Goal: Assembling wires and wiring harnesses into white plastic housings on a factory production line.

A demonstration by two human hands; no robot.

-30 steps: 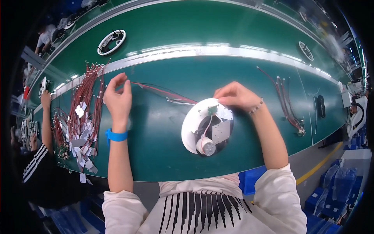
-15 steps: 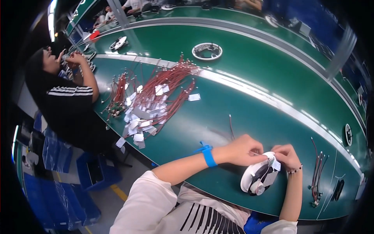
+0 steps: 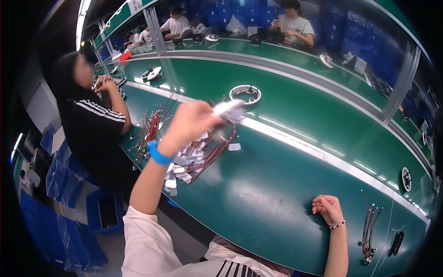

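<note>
My left hand (image 3: 191,122) is raised over the far left of the green workbench, closed on a round white-and-black device (image 3: 227,113) that motion smears. Beneath and behind that hand spreads a heap of dark red cables with white tags (image 3: 189,161), partly covered by the hand and wrist. My right hand (image 3: 328,208) rests at the bench on the right, fingers curled and apparently holding nothing. To its right lies a small bunch of red and black cables (image 3: 369,226), with a black elongated part (image 3: 396,243) beside it.
Beyond the bench's pale edge strip runs a green conveyor (image 3: 304,115) carrying a white ring-shaped device (image 3: 245,94) and another ring (image 3: 406,179) at far right. A co-worker in black (image 3: 94,134) sits at left. Blue bins (image 3: 104,212) stand on the floor.
My left hand has carried the device from near my right hand up and left, over the cable heap. My right hand has let go of it. The lone wire on the bench no longer shows.
</note>
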